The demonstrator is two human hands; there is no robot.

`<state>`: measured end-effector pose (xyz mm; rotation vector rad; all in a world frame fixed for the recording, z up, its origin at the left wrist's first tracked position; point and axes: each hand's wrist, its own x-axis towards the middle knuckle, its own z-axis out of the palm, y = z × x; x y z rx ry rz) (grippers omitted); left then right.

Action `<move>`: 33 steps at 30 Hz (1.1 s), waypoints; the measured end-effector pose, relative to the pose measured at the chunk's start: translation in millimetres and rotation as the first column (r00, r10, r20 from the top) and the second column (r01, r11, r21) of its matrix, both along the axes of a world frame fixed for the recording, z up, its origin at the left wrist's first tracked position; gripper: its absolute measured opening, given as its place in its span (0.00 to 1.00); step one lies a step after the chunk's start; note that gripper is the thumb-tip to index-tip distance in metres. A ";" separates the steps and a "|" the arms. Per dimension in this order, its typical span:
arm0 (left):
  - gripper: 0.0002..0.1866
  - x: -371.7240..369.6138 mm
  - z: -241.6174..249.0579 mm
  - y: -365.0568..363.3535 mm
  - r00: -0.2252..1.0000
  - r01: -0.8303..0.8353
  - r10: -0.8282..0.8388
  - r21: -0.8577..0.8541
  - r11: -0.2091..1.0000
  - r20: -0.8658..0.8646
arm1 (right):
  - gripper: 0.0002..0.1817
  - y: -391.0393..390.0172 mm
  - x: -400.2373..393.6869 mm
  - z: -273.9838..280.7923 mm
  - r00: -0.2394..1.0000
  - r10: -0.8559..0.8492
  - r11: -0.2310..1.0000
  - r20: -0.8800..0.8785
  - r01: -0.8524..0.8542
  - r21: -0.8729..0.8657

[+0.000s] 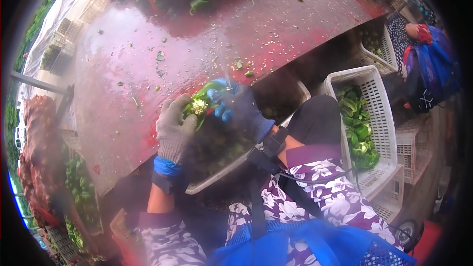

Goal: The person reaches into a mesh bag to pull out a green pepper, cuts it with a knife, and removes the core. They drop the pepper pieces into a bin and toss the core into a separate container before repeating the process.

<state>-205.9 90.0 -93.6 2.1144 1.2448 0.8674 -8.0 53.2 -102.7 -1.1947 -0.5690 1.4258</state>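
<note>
A green pepper [203,96] is held over the near edge of the table, cut open so that its pale seed core shows. My left hand [176,125], in a grey knit glove, grips the pepper's left side with thumb and fingers. From the right, my right hand [240,104], in a blue glove, has its curled fingers on the pepper's other side. A thin pale streak rises by the right fingers; whether it is a blade I cannot make out. Below both hands sits a light-rimmed crate [217,180], its dark contents blurred.
The wet reddish table [128,64] carries scattered seeds and scraps, with more peppers [202,4] at its far side. To my right stands a white crate [382,113] of cut peppers [358,128]. A full red mesh sack [42,162] is at left. Another person [428,64] sits at right.
</note>
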 end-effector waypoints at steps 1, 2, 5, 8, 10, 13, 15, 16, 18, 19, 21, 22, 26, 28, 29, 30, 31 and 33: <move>0.25 0.1 -1.7 -0.5 0.999 0.020 -0.018 -0.066 0.998 0.037 | 0.16 -1.2 0.7 2.6 0.999 0.008 0.999 0.034 -0.009 0.031; 0.26 0.5 -2.5 -2.0 0.997 0.040 -0.031 -0.130 0.991 0.074 | 0.18 -1.4 -0.3 4.5 0.998 0.018 0.998 0.068 -0.022 0.062; 0.29 1.1 5.0 -2.5 0.999 0.042 -0.027 -0.364 0.930 0.046 | 0.18 -1.2 -4.3 -6.0 0.996 -0.004 0.994 0.093 -0.006 0.106; 0.29 -1.2 4.8 2.0 0.995 0.099 -0.083 -0.489 0.867 0.054 | 0.16 -1.1 -1.2 -10.3 0.999 0.046 0.985 0.006 -0.047 0.167; 0.26 -1.3 8.5 1.8 0.987 0.147 -0.084 -0.569 0.809 0.136 | 0.16 -2.6 3.6 -4.3 0.998 0.035 0.996 -0.060 -0.030 0.085; 0.22 4.3 20.6 -2.9 0.939 0.249 -0.009 -0.665 0.704 0.343 | 0.16 -0.4 17.0 8.3 0.953 0.055 0.997 -0.299 -0.069 -0.037; 0.19 8.1 27.9 -5.8 0.868 0.361 0.007 -0.642 0.677 0.496 | 0.16 -2.7 21.3 7.5 0.931 0.107 0.993 -0.350 -0.116 -0.002; 0.18 9.3 30.8 -6.4 0.867 0.354 0.023 -0.648 0.674 0.497 | 0.16 -5.5 20.8 2.5 0.943 0.151 0.988 -0.296 -0.137 0.069; 0.17 11.9 34.9 -8.9 0.865 0.341 0.053 -0.662 0.668 0.499 | 0.17 -6.7 23.8 2.3 0.941 0.147 0.986 -0.306 -0.117 0.115; 0.17 14.0 35.7 -10.9 0.840 0.368 0.056 -0.642 0.672 0.540 | 0.17 -4.9 27.5 4.9 0.923 0.101 0.993 -0.371 -0.073 0.089; 0.17 15.7 38.3 -15.0 0.788 0.420 0.057 -0.603 0.678 0.613 | 0.18 -4.8 34.3 14.1 0.899 0.035 0.998 -0.437 -0.007 0.066; 0.18 12.7 33.9 -12.9 0.756 0.421 0.104 -0.602 0.678 0.646 | 0.18 -8.0 39.6 25.2 0.900 0.024 0.998 -0.435 0.007 0.070; 0.20 11.3 27.7 -2.5 0.702 0.298 0.252 -0.597 0.744 0.666 | 0.13 -33.1 82.5 37.0 0.978 0.105 0.821 -0.180 0.017 0.571; 0.19 10.1 15.3 1.4 0.685 0.310 0.217 -0.548 0.777 0.696 | 0.15 -42.6 95.2 44.0 0.966 -0.089 0.744 0.243 -0.097 0.661; 0.19 11.5 9.8 1.7 0.656 0.318 0.239 -0.550 0.772 0.716 | 0.17 -41.9 98.9 44.7 0.997 0.044 0.760 0.063 -0.074 0.646; 0.19 14.3 6.0 2.7 0.629 0.330 0.257 -0.551 0.767 0.734 | 0.19 -41.0 103.4 45.1 0.978 0.165 0.778 -0.124 -0.052 0.627; 0.21 17.8 3.1 4.6 0.605 0.343 0.270 -0.552 0.760 0.749 | 0.22 -39.8 106.9 45.1 0.911 0.269 0.796 -0.312 -0.029 0.604; 0.21 23.7 -8.8 7.0 0.596 0.322 0.298 -0.562 0.762 0.745 | 0.29 -39.9 94.8 42.9 0.883 0.304 0.847 -0.356 -0.080 0.525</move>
